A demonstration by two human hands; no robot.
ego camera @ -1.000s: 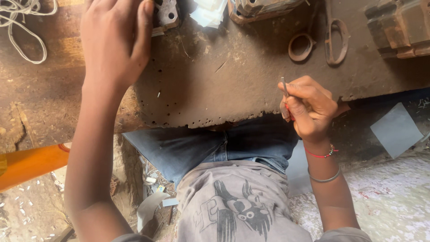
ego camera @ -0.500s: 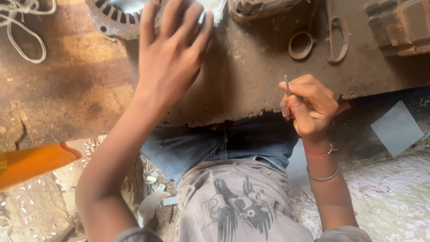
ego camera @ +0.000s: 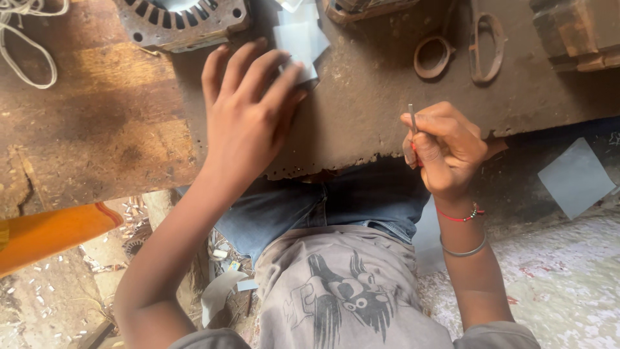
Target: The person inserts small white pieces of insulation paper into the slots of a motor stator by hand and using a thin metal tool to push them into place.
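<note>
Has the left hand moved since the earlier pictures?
Yes. The left hand has moved right along the bench, from near the white cord toward the rusty ring, onto the paper pieces.

Bare forearms, left hand (ego camera: pixel 248 116) without rings, right hand (ego camera: pixel 445 152) likewise, red beaded thread bracelet (ego camera: pixel 460 216) on right wrist, thin metal bangle (ego camera: pixel 464 249) just below it, grey short-sleeved t-shirt (ego camera: pixel 349 291) with dark winged bird print, blue denim jeans (ego camera: pixel 323 207)

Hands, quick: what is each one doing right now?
Left hand: open, fingers spread, resting on pale paper slips on the bench.
Right hand: closed around a thin metal tool.
</note>
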